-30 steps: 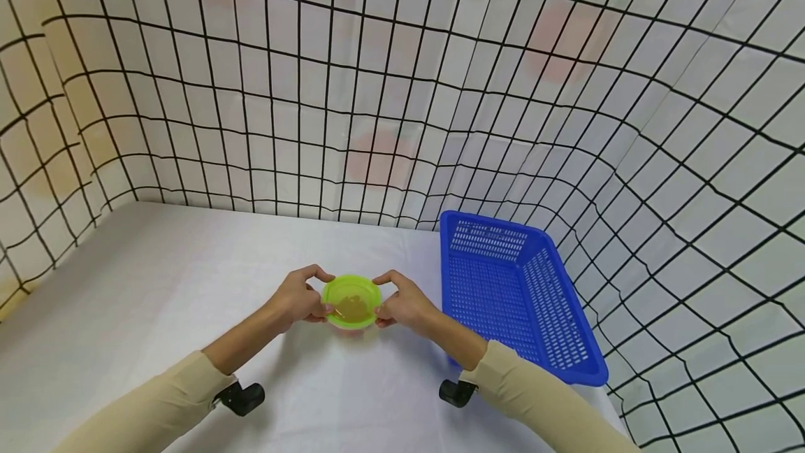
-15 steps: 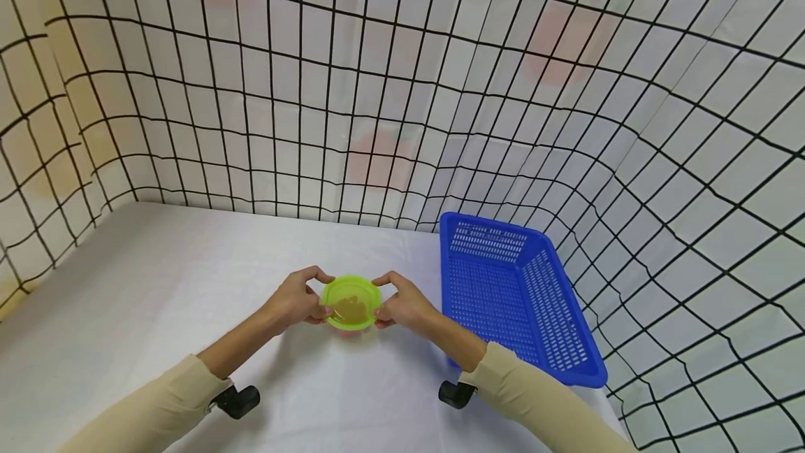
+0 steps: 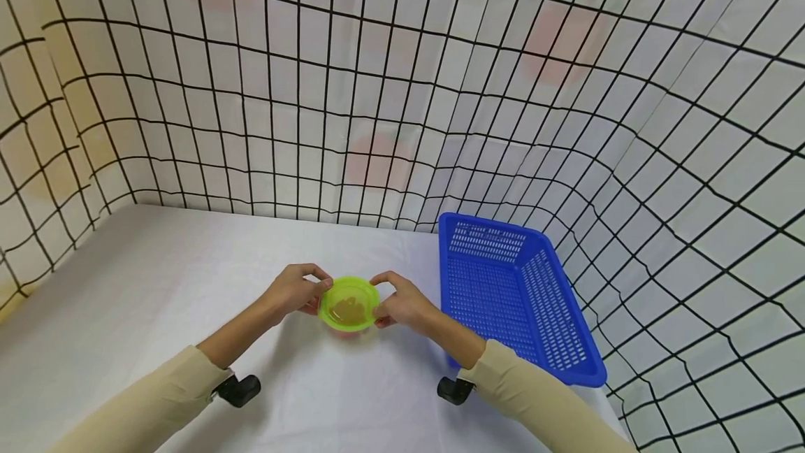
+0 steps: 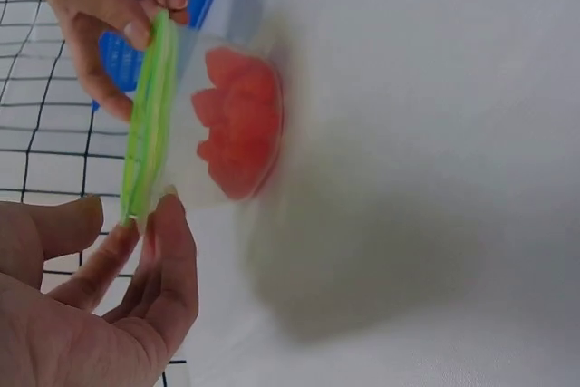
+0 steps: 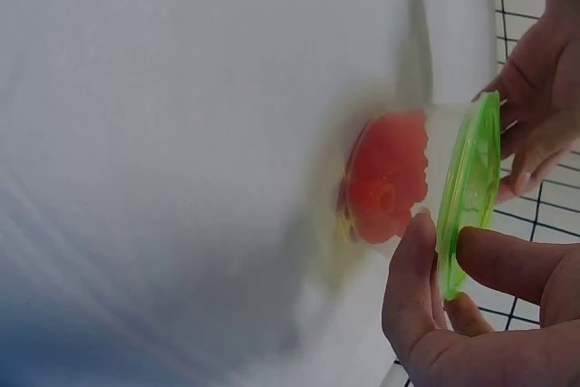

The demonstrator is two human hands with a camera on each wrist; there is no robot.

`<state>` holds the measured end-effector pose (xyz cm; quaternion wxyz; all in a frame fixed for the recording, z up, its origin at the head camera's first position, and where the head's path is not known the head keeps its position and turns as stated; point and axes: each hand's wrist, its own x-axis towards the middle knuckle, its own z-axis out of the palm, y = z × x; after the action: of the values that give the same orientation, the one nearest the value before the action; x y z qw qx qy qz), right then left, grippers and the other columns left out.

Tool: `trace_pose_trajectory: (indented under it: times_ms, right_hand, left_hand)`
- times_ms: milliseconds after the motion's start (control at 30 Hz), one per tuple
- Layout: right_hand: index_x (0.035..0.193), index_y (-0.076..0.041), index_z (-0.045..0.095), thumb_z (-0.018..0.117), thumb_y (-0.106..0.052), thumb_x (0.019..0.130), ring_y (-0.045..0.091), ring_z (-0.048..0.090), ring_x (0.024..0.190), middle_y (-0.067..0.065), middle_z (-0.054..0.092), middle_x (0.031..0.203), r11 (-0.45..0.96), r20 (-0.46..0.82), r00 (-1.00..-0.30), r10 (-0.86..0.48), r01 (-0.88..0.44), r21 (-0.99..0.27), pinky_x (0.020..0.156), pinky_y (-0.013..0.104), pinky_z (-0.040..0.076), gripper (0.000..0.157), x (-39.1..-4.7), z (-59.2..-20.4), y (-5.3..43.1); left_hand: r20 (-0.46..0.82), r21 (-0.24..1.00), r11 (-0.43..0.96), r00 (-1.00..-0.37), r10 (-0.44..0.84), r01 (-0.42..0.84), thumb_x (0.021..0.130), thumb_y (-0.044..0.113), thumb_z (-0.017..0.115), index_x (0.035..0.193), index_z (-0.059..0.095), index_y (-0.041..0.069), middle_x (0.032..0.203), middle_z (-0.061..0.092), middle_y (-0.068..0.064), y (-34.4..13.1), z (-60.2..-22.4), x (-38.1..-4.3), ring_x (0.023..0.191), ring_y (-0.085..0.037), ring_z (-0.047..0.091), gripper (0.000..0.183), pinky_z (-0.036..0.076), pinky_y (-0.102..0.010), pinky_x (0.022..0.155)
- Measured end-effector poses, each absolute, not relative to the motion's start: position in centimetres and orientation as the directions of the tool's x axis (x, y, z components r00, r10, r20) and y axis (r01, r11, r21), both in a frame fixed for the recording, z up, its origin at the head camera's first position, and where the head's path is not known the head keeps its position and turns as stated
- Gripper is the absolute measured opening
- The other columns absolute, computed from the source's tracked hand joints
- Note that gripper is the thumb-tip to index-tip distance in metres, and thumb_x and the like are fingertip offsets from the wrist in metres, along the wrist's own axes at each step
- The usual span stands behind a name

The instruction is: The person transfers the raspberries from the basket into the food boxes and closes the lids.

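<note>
Between my two hands is a round, clear food container (image 4: 204, 169) with a bright green lid (image 3: 348, 305). Red chunks (image 4: 243, 120) show through its wall, gathered at the bottom. My right hand (image 3: 402, 301) pinches the right side of the rim, thumb on the lid and fingers below it, as the right wrist view shows. On the left, my left hand (image 3: 295, 292) has its fingers bent round the lid's edge. In the left wrist view its thumb (image 4: 68, 227) stands slightly off the lid, while another fingertip lies against the container's wall.
A blue perforated basket (image 3: 445, 271) stands to the right, close beside my right forearm. White cloth covers the table (image 3: 189, 264). Black grid netting (image 3: 352, 89) over white sheeting rises along the back and sides.
My left fingers have shifted on the rim, the thumb and fingertips now gathered at its upper left. The container has moved very slightly left. My right hand keeps its hold.
</note>
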<state>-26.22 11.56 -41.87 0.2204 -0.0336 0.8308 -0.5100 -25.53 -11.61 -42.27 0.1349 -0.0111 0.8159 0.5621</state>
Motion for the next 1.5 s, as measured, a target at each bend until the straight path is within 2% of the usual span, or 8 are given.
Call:
trace_pose_trajectory:
  times_ms: [167, 300, 567, 767, 933, 1500]
  right_hand:
    - [0.128, -0.008, 0.057, 0.064, -0.001, 0.094, 0.022, 0.067, 0.072, 0.018, 0.067, 0.102, 0.504, -0.354, -0.901, -0.251, 0.19, -0.843, 0.07, 0.032, 0.064, 0.035, -27.1, -41.9, 11.5]
    - [0.123, -0.005, 0.061, 0.061, -0.007, 0.098, 0.021, 0.069, 0.078, 0.016, 0.069, 0.106, 0.499, -0.375, -0.9, -0.223, 0.225, -0.837, 0.071, 0.031, 0.064, 0.025, -27.7, -42.0, 11.5]
    - [0.115, 0.006, 0.068, 0.061, -0.003, 0.096, 0.015, 0.065, 0.068, 0.012, 0.071, 0.09, 0.45, -0.378, -0.9, -0.215, 0.253, -0.857, 0.065, 0.027, 0.063, 0.022, -28.1, -42.3, 11.3]
    - [0.11, 0.005, 0.068, 0.061, 0.001, 0.092, 0.016, 0.061, 0.059, 0.011, 0.069, 0.083, 0.431, -0.386, -0.905, -0.178, 0.281, -0.857, 0.059, 0.03, 0.062, 0.019, -28.2, -42.3, 11.1]
    - [0.106, 0.004, 0.068, 0.063, 0.003, 0.09, 0.016, 0.059, 0.055, 0.01, 0.066, 0.079, 0.427, -0.378, -0.911, -0.163, 0.281, -0.86, 0.054, 0.028, 0.06, 0.017, -28.2, -42.5, 11.0]
    - [0.099, 0.002, 0.066, 0.06, 0.006, 0.09, 0.016, 0.055, 0.055, 0.009, 0.063, 0.079, 0.444, -0.347, -0.929, -0.125, 0.261, -0.857, 0.048, 0.024, 0.056, 0.011, -28.2, -42.8, 10.5]
  left_hand:
    - [-0.296, 0.895, 0.377, -0.95, 0.102, -0.238, 0.097, 0.014, 0.066, 0.109, 0.07, -0.005, 0.087, 0.067, -0.01, -11.4, -42.8, -26.6, 0.066, -0.014, 0.064, 0.023, 0.063, -0.03, 0.066]
    - [-0.336, 0.887, 0.367, -0.937, 0.095, -0.281, 0.095, 0.014, 0.069, 0.107, 0.072, -0.005, 0.088, 0.068, -0.009, -11.6, -43.0, -27.3, 0.067, -0.014, 0.063, 0.022, 0.062, -0.026, 0.065]
    - [-0.358, 0.879, 0.364, -0.931, 0.072, -0.309, 0.093, 0.011, 0.07, 0.107, 0.071, -0.007, 0.088, 0.071, -0.01, -11.6, -43.1, -27.9, 0.067, -0.014, 0.064, 0.023, 0.061, -0.025, 0.065]
    - [-0.345, 0.887, 0.34, -0.938, 0.036, -0.313, 0.092, 0.007, 0.07, 0.105, 0.071, -0.01, 0.083, 0.07, -0.01, -11.3, -43.3, -27.9, 0.063, -0.013, 0.061, 0.022, 0.058, -0.023, 0.06]
    - [-0.342, 0.879, 0.355, -0.94, 0.002, -0.319, 0.091, 0.005, 0.07, 0.103, 0.072, -0.009, 0.087, 0.069, -0.013, -11.0, -43.5, -27.8, 0.065, -0.015, 0.06, 0.019, 0.057, -0.024, 0.06]
    - [-0.302, 0.883, 0.381, -0.953, 0.019, -0.272, 0.092, 0.008, 0.07, 0.102, 0.073, -0.007, 0.092, 0.071, -0.014, -11.1, -43.6, -27.7, 0.069, -0.016, 0.064, 0.018, 0.06, -0.025, 0.064]
